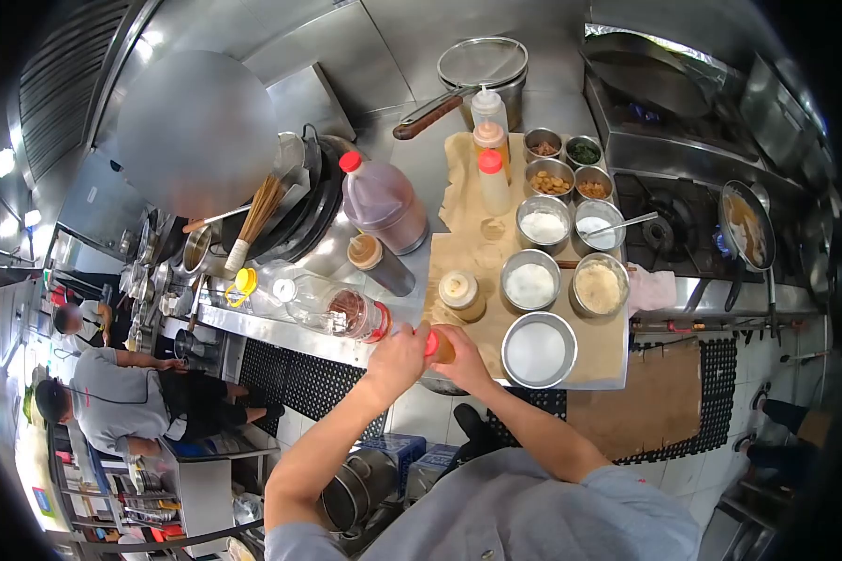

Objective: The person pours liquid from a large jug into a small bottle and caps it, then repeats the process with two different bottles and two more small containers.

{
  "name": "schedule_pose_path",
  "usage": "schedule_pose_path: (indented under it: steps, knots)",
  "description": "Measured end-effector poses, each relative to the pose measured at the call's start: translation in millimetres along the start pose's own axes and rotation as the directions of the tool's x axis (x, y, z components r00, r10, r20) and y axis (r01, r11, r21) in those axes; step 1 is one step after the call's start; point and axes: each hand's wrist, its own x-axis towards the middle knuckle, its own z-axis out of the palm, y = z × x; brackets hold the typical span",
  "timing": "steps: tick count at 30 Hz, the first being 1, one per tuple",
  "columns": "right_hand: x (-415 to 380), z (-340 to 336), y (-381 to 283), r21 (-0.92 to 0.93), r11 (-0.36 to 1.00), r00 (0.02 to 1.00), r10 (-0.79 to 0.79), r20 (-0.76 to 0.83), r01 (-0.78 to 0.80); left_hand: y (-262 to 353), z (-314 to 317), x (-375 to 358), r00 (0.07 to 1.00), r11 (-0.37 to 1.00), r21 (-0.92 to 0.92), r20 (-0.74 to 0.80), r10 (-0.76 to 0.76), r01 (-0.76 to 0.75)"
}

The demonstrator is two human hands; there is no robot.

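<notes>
Both hands meet at the front edge of the counter, around a small bottle with a red cap and amber contents [445, 351]. My left hand [399, 361] is closed over the red cap. My right hand [461, 361] wraps the amber body from the other side, hiding much of it. Just left of them is a large clear plastic bottle [332, 310] with a red ring near its lower end. Behind my hands stands a squeeze bottle with a pale lid [462, 292]. A metal pot of white powder [539, 351] is right of my right hand.
Metal pots of seasonings [530, 282] and more squeeze bottles [494, 182] stand on brown paper. A red-capped jug [384, 206] and dark sauce bottle [381, 266] are left. Right, a pan [747, 224] sits on the stove. Other people [126, 397] work at left.
</notes>
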Motion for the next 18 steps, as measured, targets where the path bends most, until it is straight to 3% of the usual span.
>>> schedule_pose_path:
  steps: [4,6,10,12,13,15,16,18]
  knots:
    - [0.2,1.3,-2.3,-0.008,1.0,0.999,-0.029,-0.015,0.029,0.7,1.4,2.8,0.988,0.983,-0.099,0.017,-0.152,0.152]
    - [0.1,1.6,-3.7,-0.004,1.0,1.0,-0.024,-0.012,0.024,3.9,7.6,4.8,0.963,0.968,-0.098,-0.114,-0.243,0.233]
    - [1.1,-0.7,-7.2,0.024,1.0,1.0,0.012,-0.013,-0.012,10.4,3.0,11.0,0.929,0.931,-0.081,-0.082,-0.361,0.355]
    - [-0.1,1.7,-5.7,0.02,1.0,1.0,0.003,-0.025,-0.002,3.6,12.1,6.6,0.977,0.98,0.014,-0.083,-0.198,0.2]
    - [0.5,2.9,-4.5,0.013,1.0,0.999,0.001,-0.047,0.0,-0.4,17.0,5.1,0.968,0.973,0.02,-0.106,-0.227,0.231]
    - [0.9,3.0,-1.4,0.014,0.999,0.999,-0.042,-0.008,0.042,-7.8,27.0,2.6,0.989,0.99,-0.096,-0.088,-0.116,0.107]
    - [0.9,2.0,-0.4,-0.018,0.999,0.999,-0.038,-0.015,0.037,-12.0,29.8,1.9,0.981,0.985,-0.087,-0.119,-0.155,0.146]
    - [1.8,3.6,1.0,-0.043,0.996,0.997,-0.075,0.012,0.076,-17.8,29.9,3.1,0.985,0.993,-0.067,-0.149,0.088,-0.099]
